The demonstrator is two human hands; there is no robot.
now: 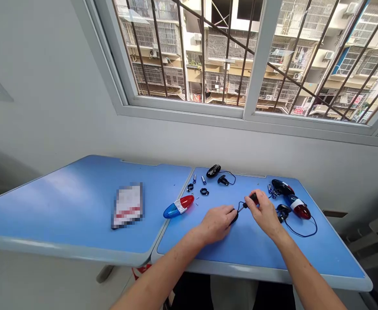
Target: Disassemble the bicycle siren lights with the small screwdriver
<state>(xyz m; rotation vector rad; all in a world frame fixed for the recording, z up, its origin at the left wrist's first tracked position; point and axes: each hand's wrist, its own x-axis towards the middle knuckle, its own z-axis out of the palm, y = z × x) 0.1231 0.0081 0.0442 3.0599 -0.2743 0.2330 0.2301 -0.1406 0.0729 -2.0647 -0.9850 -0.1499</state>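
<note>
Forearms come in closest, over a blue table. Left hand is curled narrow over a small black part — pinning it down — while the right hand grips a black-handled screwdriver, tip at that part. Red-and-blue light cover sits off left, wired black unit behind — nothing blocking either hand.

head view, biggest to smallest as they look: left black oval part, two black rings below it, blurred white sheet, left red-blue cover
1. Blurred white sheet
2. Red-blue cover
3. Black oval part
4. Left ring and right ring: too alike to rank
</note>
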